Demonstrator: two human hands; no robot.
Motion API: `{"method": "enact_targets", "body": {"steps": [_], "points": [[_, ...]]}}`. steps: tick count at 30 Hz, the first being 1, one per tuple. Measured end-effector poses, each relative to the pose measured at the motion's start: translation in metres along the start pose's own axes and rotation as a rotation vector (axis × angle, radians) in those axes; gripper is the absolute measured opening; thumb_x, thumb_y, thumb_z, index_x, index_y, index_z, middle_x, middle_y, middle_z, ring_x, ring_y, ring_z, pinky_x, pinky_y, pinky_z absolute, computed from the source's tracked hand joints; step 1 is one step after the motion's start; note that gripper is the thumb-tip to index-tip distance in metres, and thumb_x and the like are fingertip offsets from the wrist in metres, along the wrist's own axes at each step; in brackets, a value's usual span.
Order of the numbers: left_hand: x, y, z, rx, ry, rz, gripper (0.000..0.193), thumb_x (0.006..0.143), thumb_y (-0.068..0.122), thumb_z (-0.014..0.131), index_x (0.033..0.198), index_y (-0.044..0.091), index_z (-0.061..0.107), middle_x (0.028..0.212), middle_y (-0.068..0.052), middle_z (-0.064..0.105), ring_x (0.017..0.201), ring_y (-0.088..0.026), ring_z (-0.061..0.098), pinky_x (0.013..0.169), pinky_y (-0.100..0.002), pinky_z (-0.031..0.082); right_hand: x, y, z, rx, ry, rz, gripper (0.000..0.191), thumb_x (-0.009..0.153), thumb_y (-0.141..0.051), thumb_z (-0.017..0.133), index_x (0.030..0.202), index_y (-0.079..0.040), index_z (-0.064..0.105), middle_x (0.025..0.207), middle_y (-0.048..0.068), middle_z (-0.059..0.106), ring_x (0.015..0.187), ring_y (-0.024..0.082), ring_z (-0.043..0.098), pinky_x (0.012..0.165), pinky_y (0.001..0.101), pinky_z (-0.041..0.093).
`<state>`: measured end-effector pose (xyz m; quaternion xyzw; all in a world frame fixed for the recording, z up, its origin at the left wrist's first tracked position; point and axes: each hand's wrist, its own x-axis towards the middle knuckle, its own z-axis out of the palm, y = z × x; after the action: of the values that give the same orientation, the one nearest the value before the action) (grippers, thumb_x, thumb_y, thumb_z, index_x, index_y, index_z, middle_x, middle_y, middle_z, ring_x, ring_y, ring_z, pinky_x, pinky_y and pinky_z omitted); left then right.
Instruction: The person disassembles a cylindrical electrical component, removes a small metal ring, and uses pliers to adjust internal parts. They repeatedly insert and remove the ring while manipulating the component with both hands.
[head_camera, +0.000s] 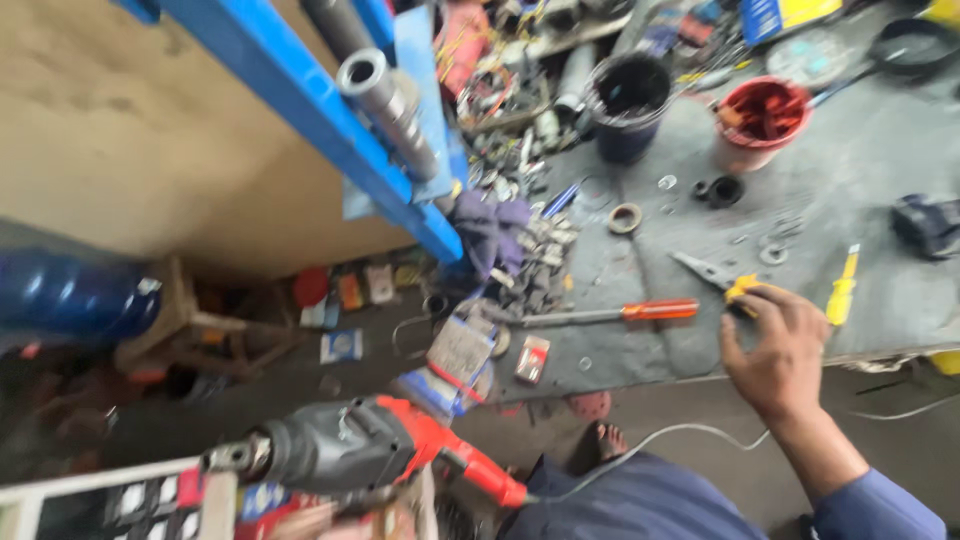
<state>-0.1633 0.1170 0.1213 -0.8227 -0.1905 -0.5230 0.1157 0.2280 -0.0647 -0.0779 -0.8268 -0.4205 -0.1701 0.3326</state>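
My right hand (775, 350) reaches over the front edge of the grey workbench (880, 160), and its fingers curl around the yellow handle of a pair of pliers (712, 272) that lies there. An orange-handled screwdriver (655, 310) lies just left of the hand and a yellow screwdriver (843, 285) just right of it. At the bottom left, a red and grey power tool (350, 450) points left, with its white cable (680, 435) running off to the right. A blurred patch of skin under the tool may be my left hand; its grip is hidden.
A blue metal frame (330, 130) with a steel pipe (385, 95) slants across the top left. A black bucket (630, 100), a red bucket (760, 120), a purple rag (490, 225) and scattered nuts and washers cover the bench. A blue cylinder (70, 295) and a wooden stool (200, 330) stand on the floor.
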Motion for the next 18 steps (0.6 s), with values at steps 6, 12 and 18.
{"method": "enact_targets", "body": {"steps": [6, 12, 18], "points": [[-0.047, 0.082, 0.1, -0.317, -0.367, -0.092, 0.027, 0.086, 0.024, 0.072, 0.11, 0.011, 0.072, 0.129, -0.021, 0.061, 0.115, -0.037, 0.06, 0.099, -0.049, 0.047, 0.064, 0.096, -0.064, -0.318, 0.22, 0.239, 0.025, 0.103, -0.02, 0.068, 0.123, -0.006, 0.064, 0.134, 0.014, 0.059, 0.133, 0.034, 0.05, 0.119, 0.0481, 0.035], [-0.08, 0.082, 0.15, -0.442, -0.472, 0.008, 0.035, 0.076, 0.031, 0.072, 0.105, 0.011, 0.073, 0.131, -0.023, 0.059, 0.114, -0.041, 0.058, 0.095, -0.052, 0.046, 0.091, 0.134, -0.101, -0.411, 0.126, 0.26, 0.039, 0.091, -0.034, 0.072, 0.124, -0.012, 0.074, 0.134, 0.019, 0.063, 0.126, 0.04, 0.051, 0.105, 0.0538, 0.033], [-0.083, 0.074, 0.191, -0.471, -0.527, 0.053, 0.033, 0.076, 0.033, 0.074, 0.103, 0.013, 0.072, 0.121, -0.018, 0.063, 0.105, -0.035, 0.061, 0.088, -0.047, 0.05, 0.112, 0.181, -0.138, -0.356, 0.17, 0.796, 0.039, 0.105, -0.04, 0.068, 0.122, -0.005, 0.071, 0.123, 0.026, 0.065, 0.114, 0.046, 0.059, 0.094, 0.0546, 0.045]]}}
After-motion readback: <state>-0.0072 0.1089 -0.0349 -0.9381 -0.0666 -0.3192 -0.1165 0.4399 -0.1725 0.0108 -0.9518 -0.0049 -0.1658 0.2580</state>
